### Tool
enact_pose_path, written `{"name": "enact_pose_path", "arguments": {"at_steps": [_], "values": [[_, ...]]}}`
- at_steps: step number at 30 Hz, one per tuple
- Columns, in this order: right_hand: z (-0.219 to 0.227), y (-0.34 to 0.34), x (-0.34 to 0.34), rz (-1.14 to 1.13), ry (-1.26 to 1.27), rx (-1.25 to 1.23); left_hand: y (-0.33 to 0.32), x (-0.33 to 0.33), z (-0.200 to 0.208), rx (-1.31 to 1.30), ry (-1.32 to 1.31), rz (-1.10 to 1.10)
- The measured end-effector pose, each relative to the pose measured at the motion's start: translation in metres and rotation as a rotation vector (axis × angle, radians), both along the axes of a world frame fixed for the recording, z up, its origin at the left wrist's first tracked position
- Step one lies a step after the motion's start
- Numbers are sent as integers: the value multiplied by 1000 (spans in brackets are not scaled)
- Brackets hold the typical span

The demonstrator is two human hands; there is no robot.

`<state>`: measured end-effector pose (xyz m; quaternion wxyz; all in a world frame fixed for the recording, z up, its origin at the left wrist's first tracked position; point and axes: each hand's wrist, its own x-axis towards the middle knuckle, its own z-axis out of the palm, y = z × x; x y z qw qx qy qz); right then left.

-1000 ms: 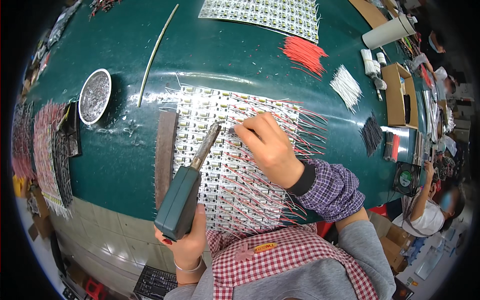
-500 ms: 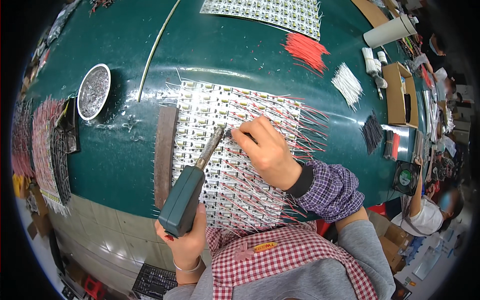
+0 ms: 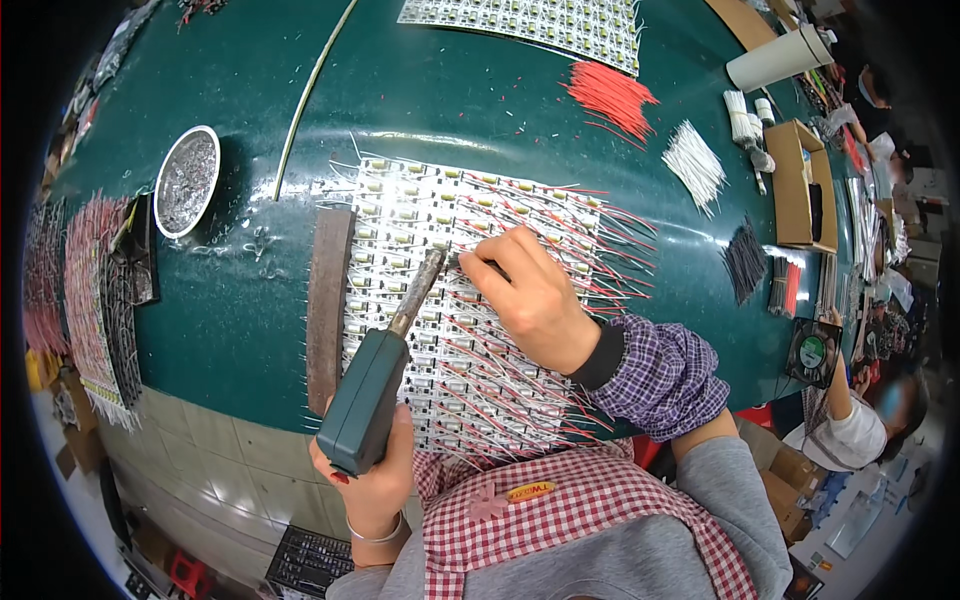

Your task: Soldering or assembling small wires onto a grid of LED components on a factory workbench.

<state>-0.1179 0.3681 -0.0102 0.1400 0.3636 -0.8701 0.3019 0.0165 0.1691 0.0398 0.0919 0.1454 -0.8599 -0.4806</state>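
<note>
My left hand (image 3: 388,478) grips the dark green handle of a soldering gun (image 3: 364,400). Its grey metal tip slants up to the middle of a panel of white circuit boards (image 3: 385,283). My right hand (image 3: 540,308) rests over the panel, thumb and forefinger pinched right beside the tip. Whatever lies between those fingertips is too small to make out. Thin red and white wires (image 3: 622,250) stick out from the right part of the panel. A brown bar (image 3: 328,310) lies along the panel's left edge.
A round bowl (image 3: 188,182) of silvery scraps stands left. Beyond the panel are red wires (image 3: 612,98), white wires (image 3: 693,168) and another board panel (image 3: 530,25). A cardboard box (image 3: 790,190), a bottle (image 3: 780,60) and a small fan (image 3: 812,353) sit right. A co-worker (image 3: 850,430) is beyond.
Both hands stay almost in place, with the tip still beside my right fingertips. My right fingers have shifted very slightly. At the far right, the co-worker's arm and head have moved a little.
</note>
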Motion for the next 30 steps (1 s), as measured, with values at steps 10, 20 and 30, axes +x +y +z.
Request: {"name": "enact_pose_path", "arguments": {"at_steps": [10, 20, 30], "values": [[0, -1, 1, -7, -6, -15, -1, 7, -12, -4, 108, 51], [0, 0, 2, -15, 4, 1, 5, -3, -13, 93, 135, 24], [-2, -1, 2, -15, 17, -6, 1, 14, -13, 146, 5, 182]]}}
